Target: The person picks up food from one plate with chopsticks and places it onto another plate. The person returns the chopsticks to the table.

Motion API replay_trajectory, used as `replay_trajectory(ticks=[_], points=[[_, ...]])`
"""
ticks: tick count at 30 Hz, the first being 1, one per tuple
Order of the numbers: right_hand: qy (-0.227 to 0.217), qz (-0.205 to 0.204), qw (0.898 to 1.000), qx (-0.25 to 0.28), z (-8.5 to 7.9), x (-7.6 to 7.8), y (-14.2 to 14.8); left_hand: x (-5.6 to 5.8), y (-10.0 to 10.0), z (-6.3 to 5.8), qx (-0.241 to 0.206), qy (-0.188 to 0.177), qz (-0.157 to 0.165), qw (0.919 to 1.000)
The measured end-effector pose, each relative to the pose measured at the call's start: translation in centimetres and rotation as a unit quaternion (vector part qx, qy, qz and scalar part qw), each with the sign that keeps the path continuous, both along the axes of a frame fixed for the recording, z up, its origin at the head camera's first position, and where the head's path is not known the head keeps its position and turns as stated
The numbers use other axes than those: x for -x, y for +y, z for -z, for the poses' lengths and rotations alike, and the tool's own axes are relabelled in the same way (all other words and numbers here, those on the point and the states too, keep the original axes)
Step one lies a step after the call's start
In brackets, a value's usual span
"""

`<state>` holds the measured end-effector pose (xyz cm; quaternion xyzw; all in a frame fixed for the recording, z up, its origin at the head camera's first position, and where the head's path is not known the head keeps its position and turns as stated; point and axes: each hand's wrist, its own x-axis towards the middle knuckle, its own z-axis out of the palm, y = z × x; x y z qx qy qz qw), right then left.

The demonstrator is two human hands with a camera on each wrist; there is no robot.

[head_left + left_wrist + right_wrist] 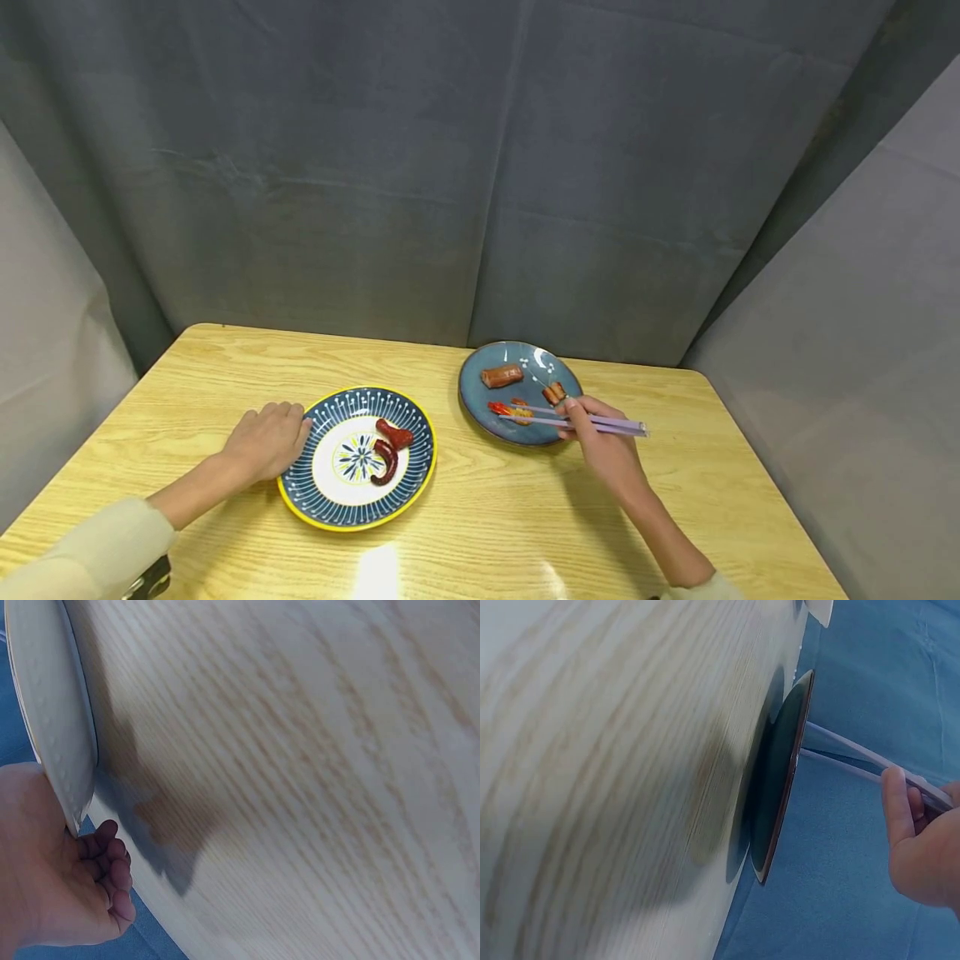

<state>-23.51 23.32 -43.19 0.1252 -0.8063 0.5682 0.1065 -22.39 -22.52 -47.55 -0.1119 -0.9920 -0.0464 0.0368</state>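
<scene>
"Where was the shrimp (514,412)?"
"At about seven o'clock on the blue plate (480,408). The right hand (609,452) gripped the chopsticks (617,425); I couldn't tell whether their tips pinched it."
"And the left hand (266,442)?"
"Holding the patterned plate (303,487) near ten o'clock."
"Any danger?"
"Slender, uneven tips could have let the shrimp twist free; it looked slick."

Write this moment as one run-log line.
left hand: touches patterned plate | right hand: holds chopsticks, tips at shrimp | shrimp: on blue plate | patterned plate: red food pieces
</scene>
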Motion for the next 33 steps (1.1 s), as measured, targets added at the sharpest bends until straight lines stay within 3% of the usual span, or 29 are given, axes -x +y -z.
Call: replay_trajectory(ticks=[11,25,33], points=[[-0.028,0.015,0.999,-0.016,-0.8,0.5,0.5,0.0,0.1,-0.3,0.001,-0.004,0.003,1.0],[-0.026,-0.011,0.997,-0.069,-1.7,2.0,0.7,-0.1,0.0,0.0,-0.008,-0.009,-0.001,0.9999],[-0.044,-0.023,0.997,-0.054,-1.9,2.9,0.8,0.1,-0.1,0.0,-0.008,-0.004,0.002,1.0]])
